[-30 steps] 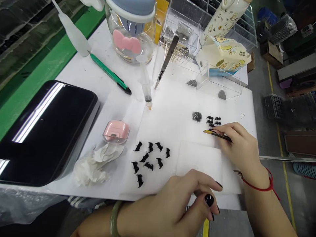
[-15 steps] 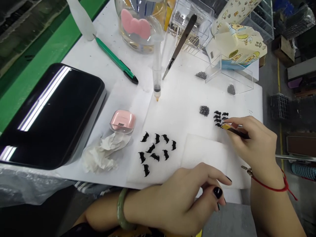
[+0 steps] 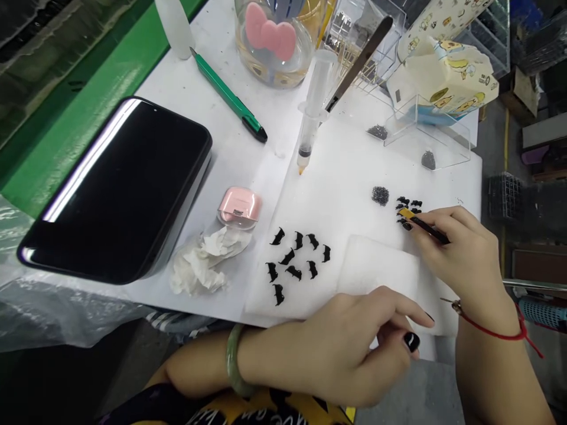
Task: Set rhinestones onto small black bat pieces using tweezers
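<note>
My right hand [image 3: 465, 248] pinches a slim black tool with a yellow tip [image 3: 427, 227]. Its tip rests over a small cluster of black bat-shaped pieces [image 3: 415, 203], partly covered by my fingers. The exact kind of tool cannot be made out. My left hand [image 3: 376, 342] hovers near the front edge of the white foam sheet [image 3: 341, 195], loosely bent with thumb and index apart and nothing visible in it. Left of a folded foam piece [image 3: 378, 260] lie several larger black bat-shaped pieces [image 3: 287, 257], spread out. A pile of tiny dark beads [image 3: 380, 195] sits beside the cluster.
A syringe [image 3: 310, 127] and a craft knife [image 3: 361, 62] lie at the back, near a glass jar [image 3: 274, 68]. Left are a green pen [image 3: 230, 97], a pink case [image 3: 240, 205], crumpled tissue [image 3: 206, 262] and a black-topped box [image 3: 119, 195]. Clear acrylic trays [image 3: 427, 139] stand at back right.
The view has shifted, so the table's things appear further right. The tool's yellow tip has moved further in over the bat cluster. My left hand keeps nearly the same pose.
</note>
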`<state>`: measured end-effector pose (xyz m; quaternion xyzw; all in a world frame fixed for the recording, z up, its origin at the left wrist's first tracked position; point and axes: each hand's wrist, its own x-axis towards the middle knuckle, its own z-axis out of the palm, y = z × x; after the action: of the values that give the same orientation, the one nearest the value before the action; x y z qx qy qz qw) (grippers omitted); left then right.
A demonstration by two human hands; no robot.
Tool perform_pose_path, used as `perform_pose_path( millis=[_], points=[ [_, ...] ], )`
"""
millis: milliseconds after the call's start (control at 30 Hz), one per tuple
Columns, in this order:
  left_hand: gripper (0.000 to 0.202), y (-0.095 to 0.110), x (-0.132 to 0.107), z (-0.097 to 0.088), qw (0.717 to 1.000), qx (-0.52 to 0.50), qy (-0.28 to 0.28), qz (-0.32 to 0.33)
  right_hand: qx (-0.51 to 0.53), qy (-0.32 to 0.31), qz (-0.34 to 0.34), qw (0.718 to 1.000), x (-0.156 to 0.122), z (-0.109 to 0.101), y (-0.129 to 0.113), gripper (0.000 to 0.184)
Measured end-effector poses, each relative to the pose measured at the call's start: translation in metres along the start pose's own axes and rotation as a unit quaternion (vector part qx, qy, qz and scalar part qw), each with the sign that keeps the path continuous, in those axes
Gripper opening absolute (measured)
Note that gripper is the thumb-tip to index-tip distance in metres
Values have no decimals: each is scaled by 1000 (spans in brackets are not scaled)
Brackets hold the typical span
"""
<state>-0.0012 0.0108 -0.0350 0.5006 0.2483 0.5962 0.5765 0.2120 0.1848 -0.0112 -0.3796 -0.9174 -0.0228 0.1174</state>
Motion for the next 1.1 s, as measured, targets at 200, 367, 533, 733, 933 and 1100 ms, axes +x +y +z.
perform_pose_path(
  millis=[200, 367, 533, 733, 933, 1100],
  points=[
    [29, 0, 4, 2, 999, 33, 5, 30, 24, -4, -4, 1000, 6, -7, -5, 10],
    [32, -4, 7, 3, 994, 83, 8, 66, 104, -49, -2, 993, 29, -35, -45, 9],
    [21, -12, 8, 6, 984, 132, 25, 120, 260, -158, -196, 932, 74, -32, -105, 23],
    [27, -13, 11, 8, 979, 162, 9, 120, 152, -231, -304, 912, 112, -3, -154, 47],
    [24, -12, 11, 6, 971, 155, 48, 173, 76, -257, -320, 909, 113, 5, -168, 34],
    [18, -6, 8, 3, 979, 141, 37, 144, 55, -245, -318, 914, 106, 5, -169, 35]
  ],
)
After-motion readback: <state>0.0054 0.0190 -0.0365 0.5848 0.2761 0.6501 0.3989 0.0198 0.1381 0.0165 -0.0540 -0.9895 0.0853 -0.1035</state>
